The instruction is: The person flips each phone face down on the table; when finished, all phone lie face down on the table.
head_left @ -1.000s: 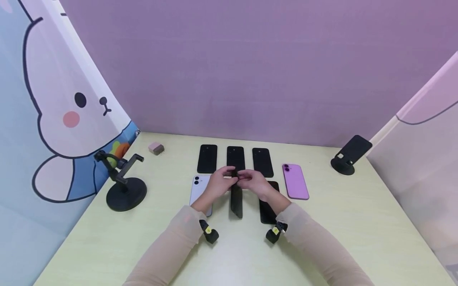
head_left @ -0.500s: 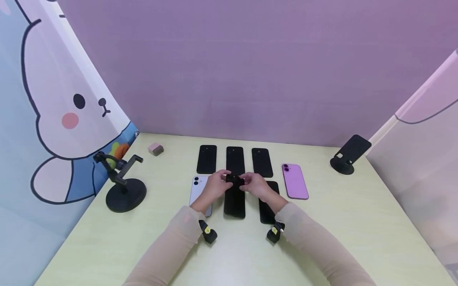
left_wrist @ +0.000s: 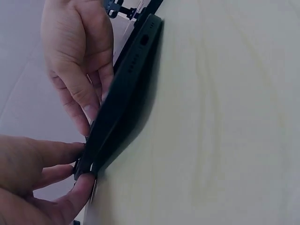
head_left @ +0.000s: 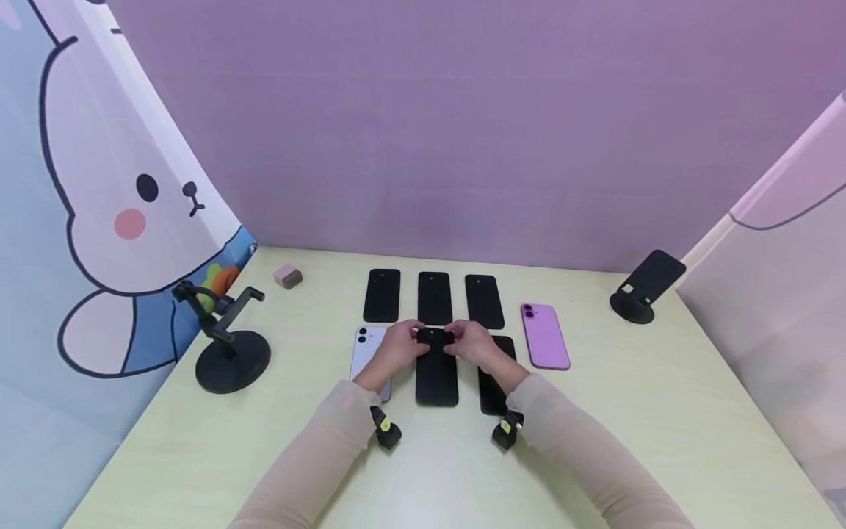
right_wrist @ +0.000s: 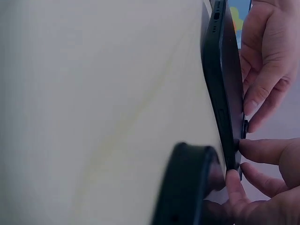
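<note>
Both hands hold a black phone point(head_left: 437, 378) at its far end, in the middle of the near row. Its back, with the camera lenses, faces up in the head view. My left hand point(head_left: 400, 345) pinches the far left corner, and my right hand point(head_left: 472, 344) pinches the far right one. In the left wrist view the phone's port edge point(left_wrist: 136, 56) stands a little off the tabletop, a dark shadow under it. A white phone point(head_left: 367, 349) lies beside the left hand. Another black phone point(head_left: 493, 389) lies partly under the right wrist.
Three black phones, left point(head_left: 382, 295), middle point(head_left: 434, 297) and right point(head_left: 485, 301), form a far row. A pink-purple phone point(head_left: 545, 336) lies to the right. Black stands, left point(head_left: 233, 360) and right point(head_left: 632, 307), flank them. A small two-tone block point(head_left: 288, 275) sits far left.
The held phone was edge-on to the head camera a second ago. Both hands have turned it back-up and lowered it toward the table, spreading slightly apart.
</note>
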### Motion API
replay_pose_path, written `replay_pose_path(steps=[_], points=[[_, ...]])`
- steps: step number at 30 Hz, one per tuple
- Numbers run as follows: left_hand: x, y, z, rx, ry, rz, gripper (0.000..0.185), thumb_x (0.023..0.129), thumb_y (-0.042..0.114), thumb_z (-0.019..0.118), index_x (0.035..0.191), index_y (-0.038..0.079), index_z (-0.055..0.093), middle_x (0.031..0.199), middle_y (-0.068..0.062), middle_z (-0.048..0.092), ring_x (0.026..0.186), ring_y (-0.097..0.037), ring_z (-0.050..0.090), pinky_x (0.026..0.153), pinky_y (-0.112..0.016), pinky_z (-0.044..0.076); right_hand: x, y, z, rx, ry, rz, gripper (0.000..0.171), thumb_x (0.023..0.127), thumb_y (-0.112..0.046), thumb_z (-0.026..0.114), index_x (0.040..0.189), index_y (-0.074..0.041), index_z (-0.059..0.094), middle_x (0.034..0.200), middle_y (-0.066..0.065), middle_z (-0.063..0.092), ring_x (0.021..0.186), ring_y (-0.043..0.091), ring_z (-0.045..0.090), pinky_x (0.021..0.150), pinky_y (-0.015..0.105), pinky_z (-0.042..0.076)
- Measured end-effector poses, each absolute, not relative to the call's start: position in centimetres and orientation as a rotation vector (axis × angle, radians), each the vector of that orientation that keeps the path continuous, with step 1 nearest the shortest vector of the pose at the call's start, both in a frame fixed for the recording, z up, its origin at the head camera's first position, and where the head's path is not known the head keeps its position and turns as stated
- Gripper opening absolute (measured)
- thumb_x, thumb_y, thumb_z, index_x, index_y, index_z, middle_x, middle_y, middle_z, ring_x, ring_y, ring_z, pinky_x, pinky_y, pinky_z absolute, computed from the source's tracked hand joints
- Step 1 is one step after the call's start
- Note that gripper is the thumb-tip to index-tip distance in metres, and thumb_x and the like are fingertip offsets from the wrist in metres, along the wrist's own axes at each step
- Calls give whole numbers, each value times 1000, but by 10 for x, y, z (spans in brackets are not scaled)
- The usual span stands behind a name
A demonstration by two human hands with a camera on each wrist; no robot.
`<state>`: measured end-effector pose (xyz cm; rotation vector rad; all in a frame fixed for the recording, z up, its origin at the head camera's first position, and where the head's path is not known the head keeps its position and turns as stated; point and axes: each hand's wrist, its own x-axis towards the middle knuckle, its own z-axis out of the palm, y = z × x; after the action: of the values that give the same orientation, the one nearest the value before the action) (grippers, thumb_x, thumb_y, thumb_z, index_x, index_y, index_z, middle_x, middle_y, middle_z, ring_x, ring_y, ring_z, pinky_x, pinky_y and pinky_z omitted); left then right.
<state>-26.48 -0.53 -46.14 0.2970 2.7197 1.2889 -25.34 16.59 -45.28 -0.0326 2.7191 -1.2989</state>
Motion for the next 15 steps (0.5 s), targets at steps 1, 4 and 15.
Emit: replay_pose_path(steps=[1, 4, 15], points=[[-265, -5, -461, 291, 2719, 1284, 38, 82, 5, 76, 118, -1, 65, 95, -14, 67, 82, -22, 61, 75, -35, 50, -254, 166, -453, -34, 2724, -1294, 36, 78, 3, 76, 113, 2, 67, 99, 14, 63, 93, 25, 58, 79, 35, 50], [-267, -6, -462, 284, 2713, 1265, 38, 82, 6, 76, 117, -2, 65, 94, -14, 66, 79, -22, 60, 73, -34, 50, -254, 165, -453, -42, 2734, -1277, 36, 78, 2, 76, 113, 2, 67, 100, 14, 63, 93, 25, 58, 79, 35, 50], [-266, -1, -461, 339, 2767, 1112, 41, 80, 8, 78, 118, -2, 65, 105, -18, 62, 92, -26, 59, 83, -38, 50, -248, 174, -452, -126, 2716, -1261, 37, 81, -1, 74, 116, 4, 66, 103, 15, 65, 95, 26, 59, 80, 35, 50]])
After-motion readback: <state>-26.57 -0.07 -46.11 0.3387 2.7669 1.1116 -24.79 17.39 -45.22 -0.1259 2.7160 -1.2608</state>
